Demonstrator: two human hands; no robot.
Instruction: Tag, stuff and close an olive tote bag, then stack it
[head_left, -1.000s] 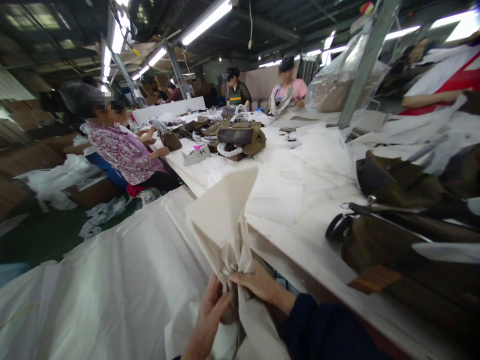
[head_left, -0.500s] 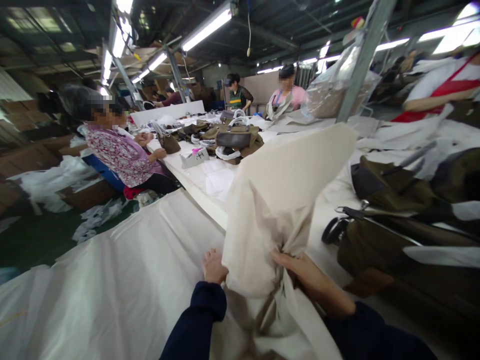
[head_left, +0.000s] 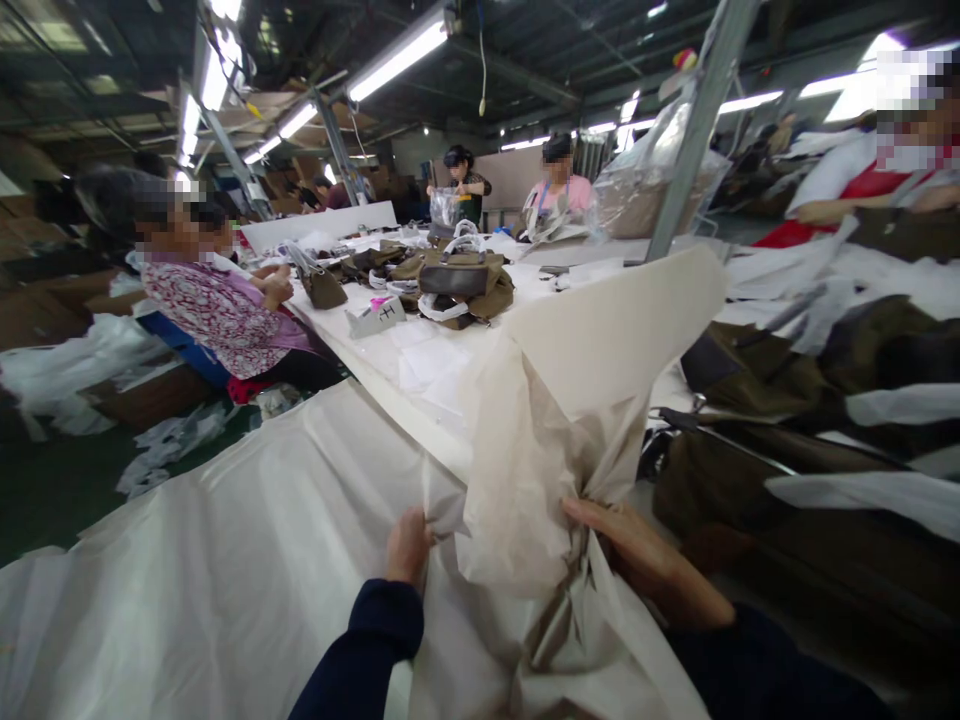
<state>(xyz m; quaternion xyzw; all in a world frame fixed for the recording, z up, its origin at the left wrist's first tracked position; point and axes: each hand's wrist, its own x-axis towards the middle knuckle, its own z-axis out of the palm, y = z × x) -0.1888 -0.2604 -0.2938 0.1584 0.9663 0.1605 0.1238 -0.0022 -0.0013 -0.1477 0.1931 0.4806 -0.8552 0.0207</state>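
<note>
At the table (head_left: 382, 360): our R hand (head_left: 637, 550) clamped on bunched sheet (head_left: 517, 480), L hand (head_left: 409, 545) seemingly pinching a fold; sheet overlaps table edge.
Prob. light, soft, easily creased; we'd hold at the gather. Farther off, clear bag (head_left: 649, 155) w/ something brown inside, can't tell what; carton (head_left: 161, 395), contents unclear.

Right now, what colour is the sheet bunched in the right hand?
The sheet is plain off-white to cream, clearest in the head view.
</note>
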